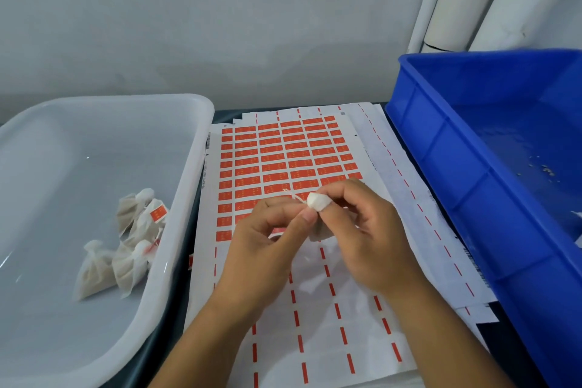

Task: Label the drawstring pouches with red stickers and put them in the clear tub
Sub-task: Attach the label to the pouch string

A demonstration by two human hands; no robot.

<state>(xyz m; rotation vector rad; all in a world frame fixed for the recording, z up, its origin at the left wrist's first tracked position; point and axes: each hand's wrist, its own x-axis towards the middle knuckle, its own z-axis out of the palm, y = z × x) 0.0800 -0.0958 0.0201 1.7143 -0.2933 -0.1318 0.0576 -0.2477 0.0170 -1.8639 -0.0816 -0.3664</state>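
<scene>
- Tubs frame my view: the clear tub (185, 148) sits on the left and a blue crate (466, 148) on the right, with the sticker sheets between them.
- I see the sticker sheet (283, 167) lying flat on top of other backing sheets; its far part is filled with rows of red stickers (271, 153), while the near part is bare backing with red dashes.
- I count a small heap of drawstring pouches (126, 249) resting on the floor of the clear tub, near its right wall; one of them shows a red label facing up.
- My right hand (368, 230) is above the sheet, fingers curled round the pouch in hand (318, 203), which is held over the near rows of stickers, well apart from the tub.
- My left hand (264, 239) is just beside it, thumb and forefinger pinched together at the pouch's neck, where a thin drawstring (294, 196) sticks out.
- A bit of red shows under my left fingers; I think it is a sticker, but the hand hides most of it.
- Small pale scraps lie in the blue crate.
</scene>
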